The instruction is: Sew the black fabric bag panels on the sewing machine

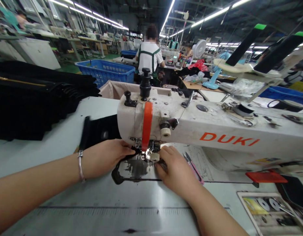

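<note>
A white sewing machine (185, 127) with an orange take-up lever guard (147, 126) stands in front of me. My left hand (105, 157), with a bracelet on the wrist, reaches to the left side of the presser foot (144, 155). Its fingers are closed at the near edge of a piece of black fabric (102, 129), which lies partly behind the machine head. On the other side of the foot, my right hand (177, 170) has thumb and fingers curled together; what lies between them is hidden. Pink-handled thread snips (194, 168) lie just beyond it.
A thick stack of black fabric pieces (33, 98) fills the table's left side. Behind the machine are a blue basket (107, 70) and a seated person (148, 55). A recessed tray with bobbins (266, 205) and a red object (266, 177) are at right.
</note>
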A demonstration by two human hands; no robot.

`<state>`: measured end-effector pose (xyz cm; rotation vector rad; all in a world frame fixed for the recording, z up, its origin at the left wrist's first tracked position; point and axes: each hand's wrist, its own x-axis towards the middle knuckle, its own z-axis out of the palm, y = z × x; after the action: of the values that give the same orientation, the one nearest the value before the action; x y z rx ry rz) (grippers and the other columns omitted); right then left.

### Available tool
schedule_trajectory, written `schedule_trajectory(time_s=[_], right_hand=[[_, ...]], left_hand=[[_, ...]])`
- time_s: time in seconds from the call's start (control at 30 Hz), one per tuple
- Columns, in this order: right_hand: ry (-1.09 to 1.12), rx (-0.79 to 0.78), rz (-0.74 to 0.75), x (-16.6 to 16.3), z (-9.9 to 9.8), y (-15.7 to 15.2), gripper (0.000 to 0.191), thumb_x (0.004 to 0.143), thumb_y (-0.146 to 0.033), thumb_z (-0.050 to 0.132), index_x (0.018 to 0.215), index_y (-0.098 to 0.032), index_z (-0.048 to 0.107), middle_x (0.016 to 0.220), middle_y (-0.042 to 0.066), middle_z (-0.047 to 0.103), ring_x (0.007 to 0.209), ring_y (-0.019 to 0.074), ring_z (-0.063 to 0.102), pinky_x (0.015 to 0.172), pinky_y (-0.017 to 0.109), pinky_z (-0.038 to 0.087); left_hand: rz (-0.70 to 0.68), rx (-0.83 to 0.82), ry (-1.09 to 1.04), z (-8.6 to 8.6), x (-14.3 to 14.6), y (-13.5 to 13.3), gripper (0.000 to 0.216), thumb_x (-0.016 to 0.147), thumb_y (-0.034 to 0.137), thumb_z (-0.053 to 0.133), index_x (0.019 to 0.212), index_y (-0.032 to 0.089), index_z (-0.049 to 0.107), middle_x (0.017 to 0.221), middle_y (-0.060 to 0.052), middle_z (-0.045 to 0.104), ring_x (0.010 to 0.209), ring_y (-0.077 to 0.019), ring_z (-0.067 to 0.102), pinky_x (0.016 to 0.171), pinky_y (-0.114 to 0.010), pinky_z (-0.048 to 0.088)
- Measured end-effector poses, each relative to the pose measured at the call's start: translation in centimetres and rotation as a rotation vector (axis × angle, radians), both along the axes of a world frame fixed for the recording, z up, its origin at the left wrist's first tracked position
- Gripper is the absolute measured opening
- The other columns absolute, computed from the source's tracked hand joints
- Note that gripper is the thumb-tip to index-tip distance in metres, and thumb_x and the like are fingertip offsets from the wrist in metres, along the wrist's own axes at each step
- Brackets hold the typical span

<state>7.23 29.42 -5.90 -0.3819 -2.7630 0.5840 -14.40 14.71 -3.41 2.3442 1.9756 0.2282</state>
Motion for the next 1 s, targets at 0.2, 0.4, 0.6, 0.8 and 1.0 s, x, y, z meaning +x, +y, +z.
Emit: schedule_trajectory(time_s=[0.2, 0.4, 0.6, 0.8, 1.0], right_hand=[[0.023, 0.001, 0.003, -0.2, -0.2, 0.6, 0.015, 0.088, -0.006, 0.064, 0.089, -0.02, 0.058, 0.094, 0.003, 0.062, 0.095, 0.0211, 0.054, 0.081, 0.032, 0.043], [0.035, 0.014, 0.006, -0.6, -0.7, 0.7, 0.014, 0.087, -0.011, 0.07, 0.088, -0.02, 0.06, 0.093, 0.003, 0.063, 0.093, 0.0219, 0.056, 0.079, 0.033, 0.045], [0.196, 0.187, 0.043, -0.7, -1.8, -0.5, 0.007, 0.097, -0.015, 0.06, 0.095, -0.016, 0.066, 0.096, 0.008, 0.066, 0.091, 0.0255, 0.057, 0.077, 0.037, 0.048], [0.278, 0.175, 0.351, -0.1, -2.4, -1.6, 0.023, 0.104, -0.016, 0.048, 0.116, -0.016, 0.068, 0.11, 0.006, 0.073, 0.094, 0.0223, 0.063, 0.081, 0.036, 0.051], [0.209, 0.093, 0.275, -0.4, -2.4, -1.7, 0.025, 0.102, -0.013, 0.05, 0.12, -0.016, 0.068, 0.118, 0.01, 0.07, 0.107, 0.0262, 0.061, 0.093, 0.042, 0.049]], left_hand=[[0.031, 0.086, 0.03, -2.0, 2.0, -2.9, 0.037, 0.096, 0.017, 0.058, 0.132, 0.018, 0.063, 0.135, -0.011, 0.063, 0.125, -0.0262, 0.06, 0.11, -0.044, 0.049], [0.092, 0.245, 0.042, -4.9, 3.9, -4.1, 0.04, 0.102, 0.015, 0.043, 0.14, 0.018, 0.057, 0.145, -0.007, 0.057, 0.134, -0.0214, 0.053, 0.115, -0.04, 0.045], [0.099, 0.329, 0.182, -4.6, 5.8, -3.5, 0.039, 0.103, 0.012, 0.034, 0.129, 0.008, 0.063, 0.134, -0.014, 0.064, 0.127, -0.0275, 0.058, 0.109, -0.045, 0.048], [0.096, 0.329, 0.117, -4.8, 5.1, -3.2, 0.036, 0.103, 0.014, 0.036, 0.129, 0.008, 0.061, 0.134, -0.015, 0.064, 0.127, -0.026, 0.058, 0.11, -0.043, 0.049], [0.072, 0.211, 0.016, -4.6, 2.5, -1.5, 0.032, 0.102, 0.015, 0.043, 0.124, 0.013, 0.065, 0.128, -0.012, 0.069, 0.125, -0.0243, 0.061, 0.115, -0.045, 0.045]])
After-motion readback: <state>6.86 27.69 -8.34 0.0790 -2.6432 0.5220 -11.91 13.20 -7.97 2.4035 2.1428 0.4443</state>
